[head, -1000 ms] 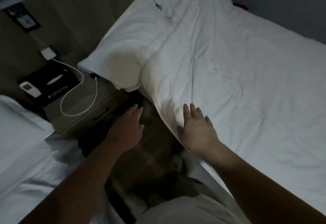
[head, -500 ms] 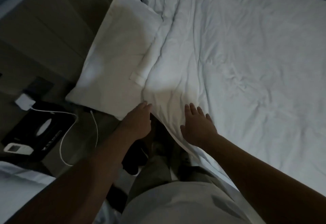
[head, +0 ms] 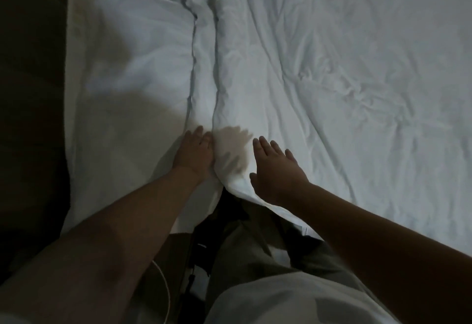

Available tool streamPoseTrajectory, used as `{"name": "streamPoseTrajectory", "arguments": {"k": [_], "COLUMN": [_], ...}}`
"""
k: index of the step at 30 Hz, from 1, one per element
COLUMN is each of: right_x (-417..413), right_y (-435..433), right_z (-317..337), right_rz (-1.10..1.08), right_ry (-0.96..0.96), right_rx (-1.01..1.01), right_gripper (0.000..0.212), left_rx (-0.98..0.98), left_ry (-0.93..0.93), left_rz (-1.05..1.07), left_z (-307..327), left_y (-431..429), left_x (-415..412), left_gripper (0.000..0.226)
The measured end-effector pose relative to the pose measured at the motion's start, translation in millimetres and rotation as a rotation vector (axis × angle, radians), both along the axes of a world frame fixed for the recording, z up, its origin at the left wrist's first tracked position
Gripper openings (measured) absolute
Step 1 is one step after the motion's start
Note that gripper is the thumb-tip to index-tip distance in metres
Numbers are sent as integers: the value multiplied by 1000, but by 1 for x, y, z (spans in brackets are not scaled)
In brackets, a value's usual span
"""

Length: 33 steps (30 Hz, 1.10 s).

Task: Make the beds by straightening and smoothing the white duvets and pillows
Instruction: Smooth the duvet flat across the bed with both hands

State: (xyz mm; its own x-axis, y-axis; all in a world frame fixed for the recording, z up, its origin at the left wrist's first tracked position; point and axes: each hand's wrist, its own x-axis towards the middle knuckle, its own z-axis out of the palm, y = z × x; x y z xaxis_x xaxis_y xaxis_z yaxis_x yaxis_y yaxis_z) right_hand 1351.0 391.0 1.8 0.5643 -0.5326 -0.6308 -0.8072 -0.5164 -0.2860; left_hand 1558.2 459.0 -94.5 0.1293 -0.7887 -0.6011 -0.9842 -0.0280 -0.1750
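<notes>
White duvet (head: 332, 81), creased; white pillow (head: 127, 68) abutting it. Left hand (head: 195, 152): fingers straight, holding nothing, at their seam. Right hand (head: 275, 168): flat, spread, on duvet edge.

No writing, label or number is legible on anything here

The frame is dim throughout, with fine detail soft and grainy. The white duvet (head: 332, 81) reads cool blue-grey across the upper right, while a warmer, brighter patch lies at centre left on the pillow (head: 122, 109). A soft finger shadow falls on the cloth at centre, just left of the right hand (head: 275, 170). The left edge is near black. The bottom corners stretch wide.
</notes>
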Motion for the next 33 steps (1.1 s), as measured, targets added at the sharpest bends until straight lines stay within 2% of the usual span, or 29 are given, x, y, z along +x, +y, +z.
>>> {"name": "streamPoseTrajectory", "arguments": {"k": [4, 8, 10, 13, 16, 19, 22, 26, 28, 30, 32, 33], "right_x": [31, 49, 59, 81, 108, 127, 144, 163, 164, 162, 163, 167], "right_y": [-12, -17, -16, -4, 17, 30, 32, 54, 68, 74, 76, 78], "right_z": [-8, -14, -17, -19, -12, 3, 22, 59, 69, 73, 81, 86], "right_rz": [-33, -88, -121, -165, -236, -329, -376, -254, -208, -206, -323, -314], "right_ry": [26, 42, 30, -33, -114, -194, -253, -477, -484, -388, -322, -321], "right_rx": [-31, -7, 38, 90, 47, -56, -34, 103, 116, 67, 84, 95], "right_gripper": [80, 80, 86, 105, 115, 114, 115, 127, 130, 116, 85, 71], "left_rx": [5, -194, -352, -732, -1014, -1104, -1091, -1107, -1131, -1092, -1054, -1043], "left_ry": [-48, 7, 89, 271, 396, 361, 307, 223, 215, 189, 163, 139], "left_rz": [-298, -461, -421, -205, -63, -65, -46, -31, 14, 24, -11, -30], "left_z": [-17, -20, -7, 40, 91, 150, 198, 243, 256, 266, 273, 278], "left_y": [-20, -30, -33, -37, -37, -32, -28, -6, 8, 26, 48, 59], "left_x": [39, 63, 66, 65, 71, 81, 83, 77, 80, 82, 88, 93], "left_gripper": [60, 52, 42, 40, 35, 36, 38, 44, 44, 46, 45, 43]}}
